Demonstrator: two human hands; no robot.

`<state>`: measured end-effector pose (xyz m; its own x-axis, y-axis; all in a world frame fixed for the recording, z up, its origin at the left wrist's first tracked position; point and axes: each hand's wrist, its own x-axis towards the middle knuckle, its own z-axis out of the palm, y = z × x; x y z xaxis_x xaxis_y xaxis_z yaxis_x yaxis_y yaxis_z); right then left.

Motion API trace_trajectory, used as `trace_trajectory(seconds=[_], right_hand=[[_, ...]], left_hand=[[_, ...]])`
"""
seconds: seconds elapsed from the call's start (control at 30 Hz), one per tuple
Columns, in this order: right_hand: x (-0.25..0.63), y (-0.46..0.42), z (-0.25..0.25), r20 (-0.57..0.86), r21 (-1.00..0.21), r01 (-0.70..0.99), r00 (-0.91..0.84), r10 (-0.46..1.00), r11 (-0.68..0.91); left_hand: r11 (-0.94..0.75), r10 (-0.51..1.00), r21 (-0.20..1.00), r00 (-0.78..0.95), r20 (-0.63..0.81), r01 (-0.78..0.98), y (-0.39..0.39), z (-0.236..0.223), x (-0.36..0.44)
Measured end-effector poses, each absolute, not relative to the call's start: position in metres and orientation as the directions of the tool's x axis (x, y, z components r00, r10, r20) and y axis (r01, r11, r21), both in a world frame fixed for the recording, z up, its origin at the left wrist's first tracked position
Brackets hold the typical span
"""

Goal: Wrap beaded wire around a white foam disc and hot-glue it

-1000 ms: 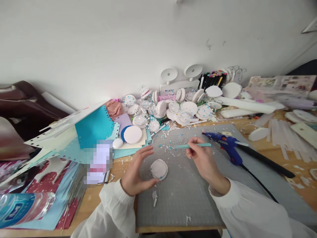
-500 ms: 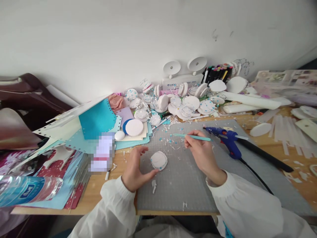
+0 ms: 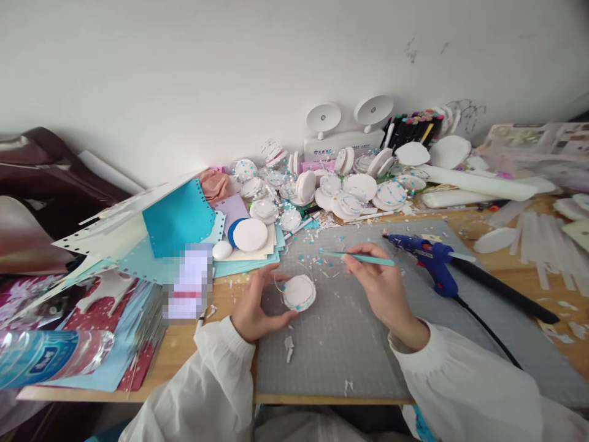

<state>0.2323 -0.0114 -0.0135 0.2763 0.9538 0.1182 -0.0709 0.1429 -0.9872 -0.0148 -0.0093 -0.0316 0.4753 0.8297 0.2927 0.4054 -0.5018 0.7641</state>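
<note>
My left hand [image 3: 257, 307] curls around a round white foam disc [image 3: 299, 292] dotted with blue specks, lifting one edge of it off the grey cutting mat [image 3: 350, 344]. A thin clear film ring stands around the disc. My right hand [image 3: 380, 279] pinches a slim teal pen-like tool [image 3: 356, 257], held level with its tip pointing left over scattered blue and white bits on the mat.
A blue hot glue gun [image 3: 430, 255] with a black cord lies right of my right hand. Several finished white discs [image 3: 354, 190] pile at the wall, by markers [image 3: 411, 129]. Coloured paper sheets [image 3: 175, 230] and a water bottle [image 3: 46, 359] crowd the left.
My left hand has closed in on the disc and tilted it up off the mat. The right hand with the teal tool has stayed roughly where it was.
</note>
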Motion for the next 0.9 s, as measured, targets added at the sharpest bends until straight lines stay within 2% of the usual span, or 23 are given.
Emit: trace_trajectory(seconds=[0.13, 0.27, 0.5, 0.9], right_hand=[[0.231, -0.012, -0.011, 0.26, -0.965, 0.118, 0.262, 0.93, 0.236], [0.232, -0.004, -0.018, 0.425, -0.876, 0.319, 0.161, 0.891, 0.361], [0.227, 0.017, -0.024, 0.373, -0.821, 0.493, 0.081, 0.924, 0.288], [0.215, 0.032, -0.03, 0.426, -0.776, 0.522, 0.02, 0.905, 0.354]], left_hand=[[-0.488, 0.836, 0.803, 0.448, 0.318, 0.342, -0.01, -0.029, -0.016], [-0.494, 0.838, 0.8, 0.43, 0.335, 0.34, -0.012, -0.028, -0.016], [-0.52, 0.84, 0.74, 0.412, 0.353, 0.426, -0.014, -0.029, -0.016], [-0.515, 0.845, 0.735, 0.406, 0.348, 0.441, -0.015, -0.027, -0.016]])
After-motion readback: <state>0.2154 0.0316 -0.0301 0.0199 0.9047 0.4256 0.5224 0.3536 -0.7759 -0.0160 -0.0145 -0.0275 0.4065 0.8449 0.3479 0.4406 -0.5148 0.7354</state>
